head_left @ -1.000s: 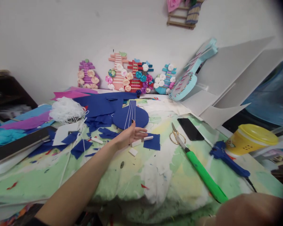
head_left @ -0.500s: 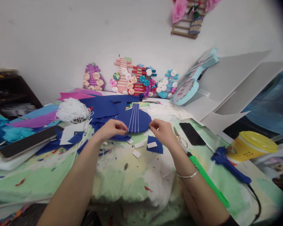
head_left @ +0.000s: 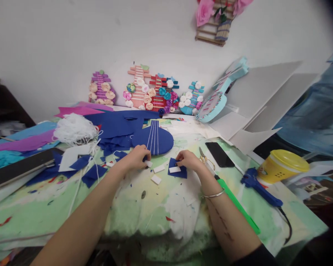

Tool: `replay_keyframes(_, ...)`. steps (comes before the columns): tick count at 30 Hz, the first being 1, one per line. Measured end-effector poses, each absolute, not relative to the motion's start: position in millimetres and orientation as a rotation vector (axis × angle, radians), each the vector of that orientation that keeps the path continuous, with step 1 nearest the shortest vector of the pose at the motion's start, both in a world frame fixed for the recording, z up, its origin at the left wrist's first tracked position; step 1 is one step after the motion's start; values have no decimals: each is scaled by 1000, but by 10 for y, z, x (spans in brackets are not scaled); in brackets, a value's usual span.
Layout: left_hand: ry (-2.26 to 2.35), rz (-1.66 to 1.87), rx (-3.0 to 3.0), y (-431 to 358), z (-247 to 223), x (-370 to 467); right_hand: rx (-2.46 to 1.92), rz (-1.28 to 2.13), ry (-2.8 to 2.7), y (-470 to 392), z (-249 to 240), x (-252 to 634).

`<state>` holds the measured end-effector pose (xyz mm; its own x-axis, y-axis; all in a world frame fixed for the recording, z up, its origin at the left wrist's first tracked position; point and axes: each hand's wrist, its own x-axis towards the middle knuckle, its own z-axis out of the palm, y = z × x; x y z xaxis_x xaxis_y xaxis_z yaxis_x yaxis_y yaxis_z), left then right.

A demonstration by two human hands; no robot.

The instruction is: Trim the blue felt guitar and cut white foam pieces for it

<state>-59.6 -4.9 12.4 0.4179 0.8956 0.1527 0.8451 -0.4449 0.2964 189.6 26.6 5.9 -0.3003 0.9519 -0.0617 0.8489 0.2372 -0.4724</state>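
Note:
My left hand (head_left: 140,156) is closed, with thumb and fingertips around the end of a small white rectangle (head_left: 148,163) at the table. Fingers bent together, my right hand (head_left: 188,160) pinches at the upper edge of a blue square (head_left: 180,174). Another white rectangle (head_left: 174,169) lies on that square. Between the hands rest two more, a white piece (head_left: 159,169) and a tilted white piece (head_left: 155,180). Just beyond is a dark blue guitar-shaped body (head_left: 165,140) strung with white cords.
To the right lie scissors (head_left: 203,155), a green-handled cutter (head_left: 238,205), a black phone (head_left: 219,154), a blue glue gun (head_left: 262,188) and a yellow tub (head_left: 285,168). White yarn (head_left: 75,129) and blue scraps (head_left: 94,175) are left. Decorated guitars (head_left: 140,87) lean on the wall.
Both hands have left the edge of the blue guitar body and come down to the table, left to a white rectangle, right to the blue square. The view has shifted slightly right.

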Motion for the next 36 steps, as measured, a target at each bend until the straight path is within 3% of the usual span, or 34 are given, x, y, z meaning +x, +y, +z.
replay_keyframes(5, 1538, 559, 2399, -103, 211, -508, -1722, 561, -2233, 232, 67, 1894)
replay_keyframes(9, 1473, 883, 2243, -151, 250, -461, -1652, 575, -2260, 210, 73, 1876)
replay_keyframes(19, 1848, 1248, 2173, -136, 263, -514, -1318, 561, -1898, 206, 208, 1840)
replay_keyframes(24, 1587, 1541, 1979, -202, 324, -436, -1355, 364, -1771, 218, 179, 1859)
replay_keyframes(31, 1209, 1517, 1466, -218, 303, -336, -941, 1143, -1394, 210, 145, 1757)
replay_keyframes(36, 1173, 1496, 1274, -210, 301, -337, -896, 1253, -1258, 163, 158, 1700)
